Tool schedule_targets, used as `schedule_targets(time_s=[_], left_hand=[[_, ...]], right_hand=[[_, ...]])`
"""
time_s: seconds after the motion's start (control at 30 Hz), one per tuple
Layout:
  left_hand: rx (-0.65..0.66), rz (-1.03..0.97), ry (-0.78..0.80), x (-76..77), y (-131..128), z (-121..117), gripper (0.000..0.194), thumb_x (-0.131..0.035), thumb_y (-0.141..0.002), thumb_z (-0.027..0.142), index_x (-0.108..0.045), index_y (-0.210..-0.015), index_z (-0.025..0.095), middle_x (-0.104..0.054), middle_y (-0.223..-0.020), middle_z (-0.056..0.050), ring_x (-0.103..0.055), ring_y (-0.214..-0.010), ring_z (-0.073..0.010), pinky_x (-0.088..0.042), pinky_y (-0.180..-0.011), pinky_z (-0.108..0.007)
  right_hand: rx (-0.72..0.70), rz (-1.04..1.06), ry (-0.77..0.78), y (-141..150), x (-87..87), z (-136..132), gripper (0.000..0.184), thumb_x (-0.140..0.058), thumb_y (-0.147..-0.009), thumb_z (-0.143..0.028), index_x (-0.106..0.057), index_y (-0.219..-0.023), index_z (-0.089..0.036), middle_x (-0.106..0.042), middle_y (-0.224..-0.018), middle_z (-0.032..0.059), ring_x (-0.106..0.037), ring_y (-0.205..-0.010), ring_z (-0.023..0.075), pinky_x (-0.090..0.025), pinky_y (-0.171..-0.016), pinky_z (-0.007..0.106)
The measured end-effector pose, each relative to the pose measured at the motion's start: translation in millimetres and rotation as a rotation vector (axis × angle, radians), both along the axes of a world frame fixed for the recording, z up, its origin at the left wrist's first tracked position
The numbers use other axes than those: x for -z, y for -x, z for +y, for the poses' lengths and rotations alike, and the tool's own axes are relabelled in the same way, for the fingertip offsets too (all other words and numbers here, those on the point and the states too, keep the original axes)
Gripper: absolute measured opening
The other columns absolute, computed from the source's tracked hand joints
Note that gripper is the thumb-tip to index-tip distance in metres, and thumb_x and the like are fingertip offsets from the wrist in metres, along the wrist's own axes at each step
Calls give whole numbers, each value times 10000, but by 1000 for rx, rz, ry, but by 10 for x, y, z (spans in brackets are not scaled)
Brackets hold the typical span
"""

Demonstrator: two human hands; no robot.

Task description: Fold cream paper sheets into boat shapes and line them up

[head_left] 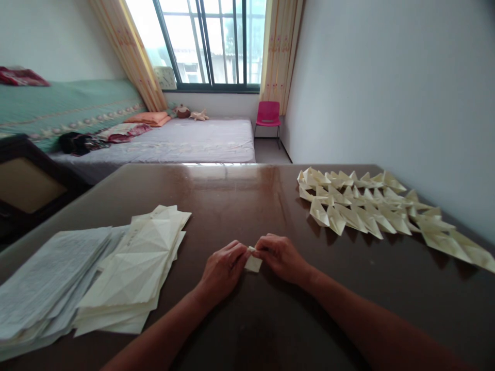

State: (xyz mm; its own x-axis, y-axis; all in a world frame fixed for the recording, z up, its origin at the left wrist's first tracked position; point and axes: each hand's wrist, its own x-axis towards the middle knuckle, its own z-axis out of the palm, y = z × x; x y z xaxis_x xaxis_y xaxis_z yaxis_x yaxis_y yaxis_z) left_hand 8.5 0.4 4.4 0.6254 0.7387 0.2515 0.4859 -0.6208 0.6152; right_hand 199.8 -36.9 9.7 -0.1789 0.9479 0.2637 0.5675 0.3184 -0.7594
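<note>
Cream-coloured small folded paper (253, 265) is pinched by the fingers of my left hand (226, 269) and my right hand (280, 257). I can't tell if it touches the shiny brown wooden table (232, 206) under it. To the left I see a messy stack of creased cream paper sheets (139, 263), right up against a pile of greyish printed sheets (58, 273). To the right, pointy folded cream paper shapes (359, 219) sit in rows. Past the table are a pale purple bed (201, 139) and a bright pink chair (267, 113).
</note>
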Motion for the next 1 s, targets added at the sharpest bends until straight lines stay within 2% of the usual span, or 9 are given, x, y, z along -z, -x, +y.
schedule_targets(time_s=[0.1,0.23,0.33,0.6,1.0], left_hand=[[-11,-57,37,22,-4,2,304,-385,-959,341,-588,-791,191,-548,-775,2,-520,-696,-106,-410,-660,-214],[-76,-153,98,18,12,33,217,-453,-933,343,-617,-898,206,-608,-838,-1,-557,-759,-115,-420,-659,-205],[-92,-162,108,1,21,45,209,-464,-925,330,-607,-858,195,-603,-810,5,-549,-731,-109,-407,-621,-197],[-97,-128,64,-26,3,27,166,-492,-897,278,-583,-796,184,-556,-758,18,-506,-668,-93,-379,-589,-194],[-118,-143,76,-82,-3,15,88,-538,-797,173,-582,-721,176,-536,-704,34,-464,-592,-71,-355,-536,-177]], right_hand=[[8,-20,-45,-2,7,3,221,-557,-885,-307,-582,-702,-186,-584,-698,-2,-524,-725,129,-391,-682,236],[26,122,42,-6,50,27,184,-571,-878,-338,-627,-793,-184,-617,-745,-4,-536,-684,115,-410,-652,225],[36,210,81,-13,83,44,181,-608,-852,-356,-662,-842,-183,-642,-771,-7,-547,-674,111,-417,-644,220],[52,316,116,-3,86,52,262,-645,-815,-401,-657,-733,-152,-597,-671,-8,-500,-632,105,-378,-595,219],[-9,392,193,-5,63,52,279,-654,-802,-410,-649,-716,-144,-587,-659,-8,-472,-623,103,-352,-570,220]])
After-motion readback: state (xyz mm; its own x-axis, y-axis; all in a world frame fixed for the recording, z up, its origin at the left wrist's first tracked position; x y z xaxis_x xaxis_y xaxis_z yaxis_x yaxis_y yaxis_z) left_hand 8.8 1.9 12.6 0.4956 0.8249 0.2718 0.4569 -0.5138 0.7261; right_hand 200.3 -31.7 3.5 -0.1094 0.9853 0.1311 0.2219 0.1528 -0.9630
